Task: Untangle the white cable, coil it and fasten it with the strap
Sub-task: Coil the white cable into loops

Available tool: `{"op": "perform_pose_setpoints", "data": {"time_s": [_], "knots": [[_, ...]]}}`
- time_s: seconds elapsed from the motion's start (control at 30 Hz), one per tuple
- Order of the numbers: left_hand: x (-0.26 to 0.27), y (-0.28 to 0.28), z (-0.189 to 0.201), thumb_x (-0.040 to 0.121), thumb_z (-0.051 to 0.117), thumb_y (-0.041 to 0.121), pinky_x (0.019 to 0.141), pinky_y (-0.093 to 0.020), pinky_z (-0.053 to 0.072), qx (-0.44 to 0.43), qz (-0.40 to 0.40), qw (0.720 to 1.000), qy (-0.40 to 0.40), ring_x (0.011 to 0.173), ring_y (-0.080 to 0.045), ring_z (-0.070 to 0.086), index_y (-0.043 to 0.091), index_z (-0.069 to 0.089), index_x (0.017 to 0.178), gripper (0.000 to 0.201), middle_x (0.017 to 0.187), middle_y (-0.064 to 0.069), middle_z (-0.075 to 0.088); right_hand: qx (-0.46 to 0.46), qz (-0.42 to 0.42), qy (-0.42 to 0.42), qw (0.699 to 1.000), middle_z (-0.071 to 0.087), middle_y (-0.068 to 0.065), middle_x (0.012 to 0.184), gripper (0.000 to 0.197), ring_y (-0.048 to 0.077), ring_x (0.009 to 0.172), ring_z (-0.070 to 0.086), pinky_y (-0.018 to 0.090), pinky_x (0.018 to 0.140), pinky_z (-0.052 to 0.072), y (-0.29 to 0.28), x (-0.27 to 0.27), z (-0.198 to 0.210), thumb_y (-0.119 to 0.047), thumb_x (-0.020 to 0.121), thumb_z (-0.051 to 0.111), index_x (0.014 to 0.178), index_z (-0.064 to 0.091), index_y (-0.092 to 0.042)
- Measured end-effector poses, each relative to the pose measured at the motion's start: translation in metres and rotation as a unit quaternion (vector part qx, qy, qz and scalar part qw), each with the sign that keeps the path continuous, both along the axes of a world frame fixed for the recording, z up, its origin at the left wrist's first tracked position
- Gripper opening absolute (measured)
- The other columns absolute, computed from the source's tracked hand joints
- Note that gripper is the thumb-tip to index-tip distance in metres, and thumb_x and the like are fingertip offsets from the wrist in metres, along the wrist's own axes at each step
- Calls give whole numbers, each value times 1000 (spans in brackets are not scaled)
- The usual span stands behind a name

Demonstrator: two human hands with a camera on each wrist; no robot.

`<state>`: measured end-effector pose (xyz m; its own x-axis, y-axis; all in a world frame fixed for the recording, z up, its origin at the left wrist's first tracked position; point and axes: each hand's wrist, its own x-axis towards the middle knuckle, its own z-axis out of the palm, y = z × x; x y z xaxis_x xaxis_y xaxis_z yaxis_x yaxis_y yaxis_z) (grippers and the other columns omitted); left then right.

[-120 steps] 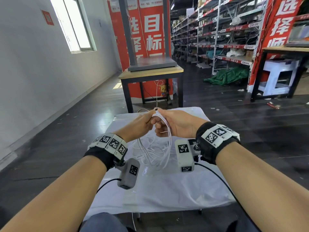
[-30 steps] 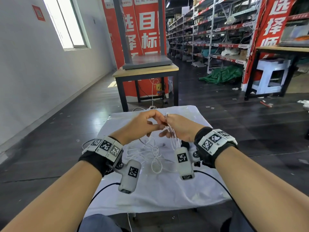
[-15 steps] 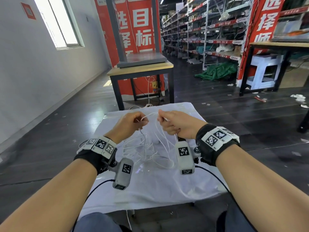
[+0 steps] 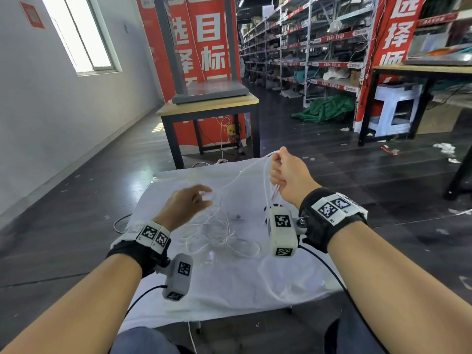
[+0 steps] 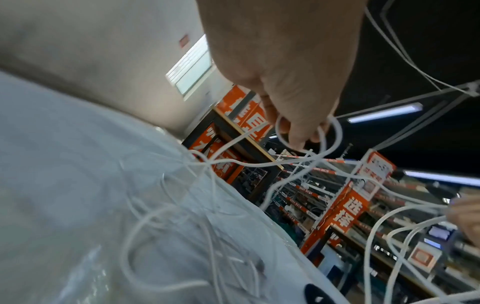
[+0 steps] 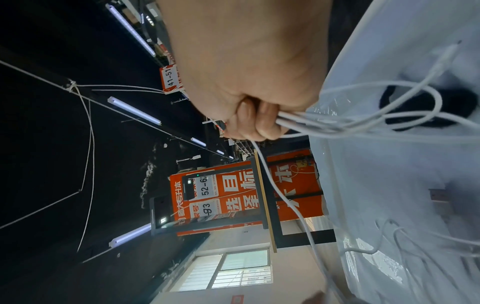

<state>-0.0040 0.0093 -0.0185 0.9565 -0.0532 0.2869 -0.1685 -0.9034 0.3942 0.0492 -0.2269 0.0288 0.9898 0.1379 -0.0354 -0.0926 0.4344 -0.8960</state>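
The right hand [image 4: 290, 176] is raised and closed in a fist around several strands of the thin white cable [image 4: 224, 235]. From its fingers [image 6: 262, 125] the strands drop to a loose tangle on the white cloth-covered table [image 4: 229, 290]. The left hand [image 4: 185, 203] sits lower, blurry, one loop hooked round its fingertips [image 5: 298, 137].

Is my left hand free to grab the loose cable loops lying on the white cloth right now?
Probably yes. The left hand hovers just above the loose loops on the white cloth, with nothing between them. A strand already loops around its fingertips, while the right hand grips the gathered strands higher up.
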Motion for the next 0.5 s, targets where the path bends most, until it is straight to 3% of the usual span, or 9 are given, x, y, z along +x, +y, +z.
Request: {"op": "perform_pose_setpoints", "data": {"time_s": [0.07, 0.13, 0.2, 0.27, 0.33, 0.37, 0.43, 0.5], "knots": [[-1, 6, 4, 89, 64, 13, 66, -14, 36, 15, -29, 989, -143, 71, -6, 49, 19, 62, 103, 16, 86, 6, 61, 22, -42, 24, 999, 25, -8, 37, 41, 7, 28, 17, 20, 29, 13, 0, 7, -4, -28, 104, 26, 68, 40, -15], [0, 12, 8, 84, 64, -3, 74, -21, 39, 76, -81, 972, -207, 84, -7, 49, 14, 64, 94, 20, 95, 3, 62, 46, -76, 41, 995, 26, -8, 36, 39, 8, 27, 17, 19, 29, 13, -1, 11, -5, -25, 103, 26, 68, 39, -15], [2, 14, 10, 76, 63, -14, 73, -28, 47, 161, -128, 959, -194, 89, -12, 51, 13, 65, 83, 28, 96, 1, 62, 69, -102, 45, 991, 26, -8, 34, 36, 8, 26, 17, 17, 29, 12, -3, 13, -3, -21, 101, 27, 67, 38, -14], [5, 17, 13, 79, 63, -7, 79, -30, 49, 189, -110, 967, -134, 97, -17, 53, 14, 67, 87, 23, 106, 2, 59, 91, -122, 45, 987, 26, -8, 33, 37, 8, 26, 17, 17, 29, 12, -7, 15, 0, -19, 101, 27, 65, 37, -15], [7, 23, 11, 88, 57, 5, 102, -29, 39, 233, -71, 969, -42, 119, -16, 45, 20, 68, 101, 22, 123, 7, 54, 111, -127, 46, 985, 28, -8, 33, 39, 8, 26, 17, 18, 29, 13, -13, 18, 4, -21, 102, 27, 65, 38, -15], [9, 25, 9, 92, 53, 7, 114, -32, 25, 295, -64, 953, -17, 134, -17, 34, 23, 68, 105, 25, 135, 8, 50, 120, -127, 45, 984, 28, -8, 34, 40, 8, 26, 17, 18, 28, 13, -15, 20, 5, -22, 103, 27, 64, 38, -15], [10, 29, 3, 96, 45, 8, 119, -40, -3, 407, -36, 913, 14, 148, -23, 3, 24, 65, 118, 34, 156, 6, 28, 130, -133, 40, 982, 27, -8, 34, 42, 8, 27, 16, 20, 28, 13, -19, 21, 8, -24, 103, 26, 64, 39, -15], [8, 28, 2, 95, 41, 5, 118, -46, -8, 429, 14, 901, 51, 148, -28, -10, 22, 53, 133, 44, 161, 5, 6, 127, -141, 30, 981, 26, -9, 35, 42, 8, 27, 16, 20, 29, 13, -21, 21, 9, -24, 103, 26, 64, 38, -15]]}}
